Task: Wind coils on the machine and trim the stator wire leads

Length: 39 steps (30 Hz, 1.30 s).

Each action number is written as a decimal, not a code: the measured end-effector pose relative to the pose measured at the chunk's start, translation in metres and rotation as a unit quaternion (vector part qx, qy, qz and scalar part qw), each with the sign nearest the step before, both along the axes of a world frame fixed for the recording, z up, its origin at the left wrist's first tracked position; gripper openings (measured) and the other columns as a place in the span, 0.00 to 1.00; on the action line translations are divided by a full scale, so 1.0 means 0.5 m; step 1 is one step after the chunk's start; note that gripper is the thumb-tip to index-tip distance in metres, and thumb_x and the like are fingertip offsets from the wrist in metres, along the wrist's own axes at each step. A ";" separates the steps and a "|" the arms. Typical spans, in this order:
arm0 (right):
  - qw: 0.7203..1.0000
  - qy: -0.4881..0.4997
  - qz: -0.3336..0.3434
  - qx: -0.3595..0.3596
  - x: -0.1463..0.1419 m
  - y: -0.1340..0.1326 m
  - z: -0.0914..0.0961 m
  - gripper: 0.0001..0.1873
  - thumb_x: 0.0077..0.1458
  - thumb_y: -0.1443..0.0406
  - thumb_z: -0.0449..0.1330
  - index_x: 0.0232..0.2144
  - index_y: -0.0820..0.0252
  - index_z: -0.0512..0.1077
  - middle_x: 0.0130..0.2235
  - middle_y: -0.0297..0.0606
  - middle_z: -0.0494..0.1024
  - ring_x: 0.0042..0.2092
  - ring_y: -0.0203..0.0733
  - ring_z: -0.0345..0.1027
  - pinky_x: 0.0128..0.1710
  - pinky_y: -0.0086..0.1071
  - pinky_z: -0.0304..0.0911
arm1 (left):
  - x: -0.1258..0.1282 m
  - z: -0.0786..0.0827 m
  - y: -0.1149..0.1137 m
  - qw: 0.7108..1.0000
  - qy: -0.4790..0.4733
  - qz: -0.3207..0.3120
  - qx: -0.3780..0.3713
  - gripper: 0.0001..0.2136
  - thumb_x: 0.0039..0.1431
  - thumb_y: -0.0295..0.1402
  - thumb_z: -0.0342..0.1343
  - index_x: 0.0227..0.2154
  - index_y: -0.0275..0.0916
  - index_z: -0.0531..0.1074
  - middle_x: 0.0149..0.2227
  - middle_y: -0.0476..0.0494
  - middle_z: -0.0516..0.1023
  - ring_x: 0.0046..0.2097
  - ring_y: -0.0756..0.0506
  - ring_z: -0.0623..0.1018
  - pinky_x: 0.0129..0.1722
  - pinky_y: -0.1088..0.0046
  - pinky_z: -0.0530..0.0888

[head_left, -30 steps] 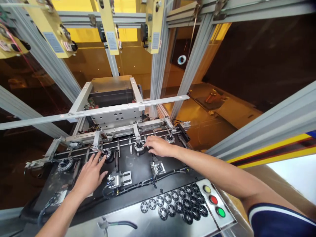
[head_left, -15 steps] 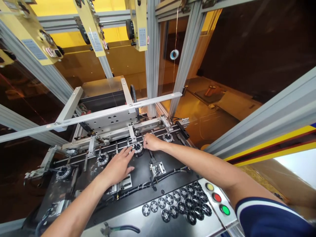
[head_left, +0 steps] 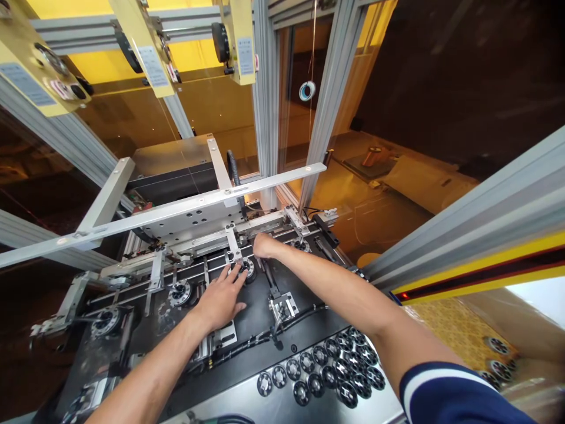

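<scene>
My left hand [head_left: 222, 299] is open, its fingers spread and its fingertips at the near left rim of a round black-and-silver slotted part [head_left: 249, 269] on the machine. My right hand [head_left: 267, 246] is closed, with its fingers curled down just to the right of that part. Whatever it may hold is hidden behind the hand. A metal arm [head_left: 233, 242] reaches down to the part from behind. Similar round parts sit at the other stations: one left of my left hand [head_left: 179, 292], another at the far left [head_left: 106, 321], and one [head_left: 302, 244] beyond my right wrist.
Several loose round parts [head_left: 316, 384] stand on the metal ledge at the front. A long metal bar [head_left: 176, 213] crosses above the stations. Yellow wire tensioners [head_left: 152, 65] hang above, and a light-blue ring [head_left: 307, 90] hangs on a wire. A cardboard box [head_left: 472, 335] lies at right.
My left fingers have moved slightly right, further over the round part. My right hand stays beside it, turned a little more downward. The view has shifted, bringing round parts in the box into sight.
</scene>
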State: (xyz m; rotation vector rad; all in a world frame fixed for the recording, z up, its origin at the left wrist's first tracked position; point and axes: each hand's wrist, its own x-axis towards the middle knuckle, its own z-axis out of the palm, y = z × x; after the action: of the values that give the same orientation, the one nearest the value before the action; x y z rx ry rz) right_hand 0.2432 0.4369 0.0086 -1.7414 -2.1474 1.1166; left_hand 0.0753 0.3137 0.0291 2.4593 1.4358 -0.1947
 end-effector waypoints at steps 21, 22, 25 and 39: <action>0.998 -0.036 0.052 0.011 0.053 -0.113 0.078 0.16 0.64 0.58 0.61 0.49 0.62 0.73 0.50 0.42 0.76 0.49 0.46 0.73 0.49 0.45 0.72 | 0.027 0.051 -0.018 0.989 0.116 0.034 -0.084 0.38 0.57 0.25 0.55 0.71 0.39 0.49 0.74 0.38 0.40 0.68 0.35 0.64 0.63 0.62 0.69; 0.997 -0.048 0.059 0.025 0.083 -0.128 0.091 0.15 0.64 0.58 0.61 0.48 0.62 0.73 0.51 0.42 0.76 0.50 0.46 0.73 0.50 0.46 0.71 | 0.029 0.059 -0.026 0.988 0.125 0.039 -0.079 0.37 0.58 0.26 0.54 0.71 0.38 0.49 0.74 0.36 0.40 0.69 0.34 0.62 0.63 0.60 0.68; 0.993 -0.100 0.049 0.043 0.202 -0.156 0.121 0.14 0.64 0.58 0.61 0.46 0.62 0.74 0.50 0.41 0.77 0.50 0.45 0.73 0.51 0.46 0.71 | 0.049 0.081 -0.038 0.988 0.137 0.038 -0.054 0.32 0.63 0.29 0.50 0.69 0.32 0.52 0.73 0.29 0.45 0.69 0.29 0.60 0.62 0.51 0.69; 0.989 -0.140 -0.025 0.030 0.335 -0.071 0.053 0.16 0.65 0.59 0.61 0.51 0.62 0.72 0.51 0.42 0.75 0.48 0.45 0.73 0.48 0.44 0.73 | 0.309 0.003 0.082 0.992 0.051 -0.108 0.027 0.39 0.59 0.35 0.60 0.70 0.35 0.51 0.74 0.34 0.42 0.73 0.30 0.48 0.68 0.48 0.59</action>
State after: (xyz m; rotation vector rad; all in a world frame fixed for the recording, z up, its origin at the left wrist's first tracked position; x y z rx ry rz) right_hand 0.4105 0.4012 0.0349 -2.0153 -2.2490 0.8261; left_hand 0.2296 0.3547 0.0306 2.6843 1.2238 -0.3346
